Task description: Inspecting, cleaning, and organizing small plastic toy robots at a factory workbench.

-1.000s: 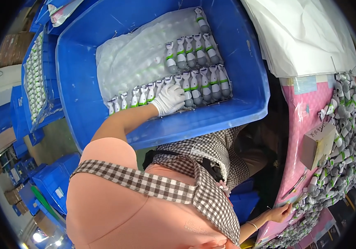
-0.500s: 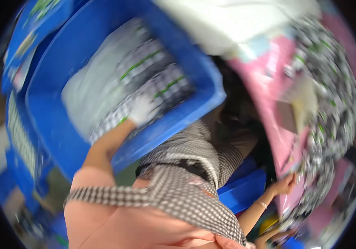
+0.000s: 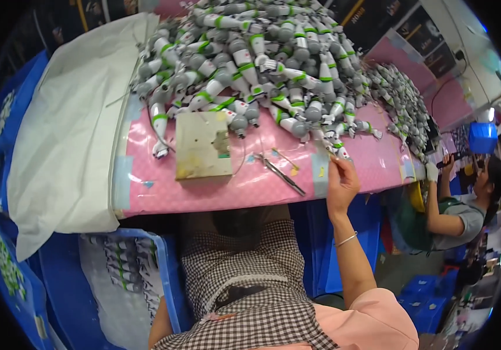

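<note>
My right hand (image 3: pixel 342 182) is over the front part of the pink-covered table, thumb and fingers pinched together. Its fingertips meet the near end of a white toy robot arm (image 3: pixel 338 146) with a green band; whether they grip this or something thinner I cannot make out. Behind it spreads a large pile of such toy arms (image 3: pixel 244 58), white and grey with green bands. My left forearm (image 3: pixel 160 326) reaches down at the blue bin (image 3: pixel 172 280), and the left hand is hidden. Inside that bin, toy arms (image 3: pixel 123 265) lie in rows on white sheeting.
On the pink table cover (image 3: pixel 157 192) stand a beige box-shaped device (image 3: pixel 201 146) and metal nippers (image 3: pixel 282 175). White sheeting (image 3: pixel 75 122) drapes the table's left end. More blue bins (image 3: pixel 14 262) stand at left. A co-worker (image 3: pixel 454 210) sits at the far right beside another pile.
The view has swung from the blue bin up to the table. My gloved left hand, earlier on the toy arms in the bin, is now out of sight. My right hand stays by the table pile.
</note>
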Motion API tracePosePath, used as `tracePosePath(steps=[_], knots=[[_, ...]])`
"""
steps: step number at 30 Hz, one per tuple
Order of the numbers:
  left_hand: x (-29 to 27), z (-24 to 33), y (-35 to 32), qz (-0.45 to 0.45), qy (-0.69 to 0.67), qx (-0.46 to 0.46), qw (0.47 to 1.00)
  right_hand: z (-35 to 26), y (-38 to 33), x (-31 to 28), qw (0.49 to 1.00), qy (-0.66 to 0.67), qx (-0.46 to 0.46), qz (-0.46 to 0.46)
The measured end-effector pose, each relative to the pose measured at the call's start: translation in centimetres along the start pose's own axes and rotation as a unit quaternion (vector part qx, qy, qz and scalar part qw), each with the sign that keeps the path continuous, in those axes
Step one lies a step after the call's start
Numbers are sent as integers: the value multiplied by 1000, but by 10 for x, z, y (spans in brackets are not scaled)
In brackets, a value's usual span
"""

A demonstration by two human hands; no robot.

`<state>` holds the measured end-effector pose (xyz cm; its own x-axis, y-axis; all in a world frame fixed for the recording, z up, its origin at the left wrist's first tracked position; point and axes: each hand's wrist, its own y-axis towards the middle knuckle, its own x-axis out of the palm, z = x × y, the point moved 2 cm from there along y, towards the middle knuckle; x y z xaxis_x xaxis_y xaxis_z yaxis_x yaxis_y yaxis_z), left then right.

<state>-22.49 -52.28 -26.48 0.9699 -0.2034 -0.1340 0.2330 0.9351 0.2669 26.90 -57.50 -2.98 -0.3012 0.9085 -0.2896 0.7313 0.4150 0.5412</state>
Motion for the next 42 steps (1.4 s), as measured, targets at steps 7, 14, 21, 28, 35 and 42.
tracePosePath(steps=[7,14,21,28,35,42], knots=[[-58,-19,-38,73,346,-129,927,-19,44,21,994,-42,-89,51],[-90,60,-10,250,307,-190,898,12,36,-30,990,-104,-68,62],[-55,150,78,292,224,-40,929,27,55,-57,991,-97,-46,84],[-9,188,90,175,193,35,965,47,66,-48,994,-50,-43,84],[51,175,95,42,230,-5,972,92,84,-57,993,50,55,88],[78,209,93,-6,450,133,883,105,71,-31,975,148,121,113]])
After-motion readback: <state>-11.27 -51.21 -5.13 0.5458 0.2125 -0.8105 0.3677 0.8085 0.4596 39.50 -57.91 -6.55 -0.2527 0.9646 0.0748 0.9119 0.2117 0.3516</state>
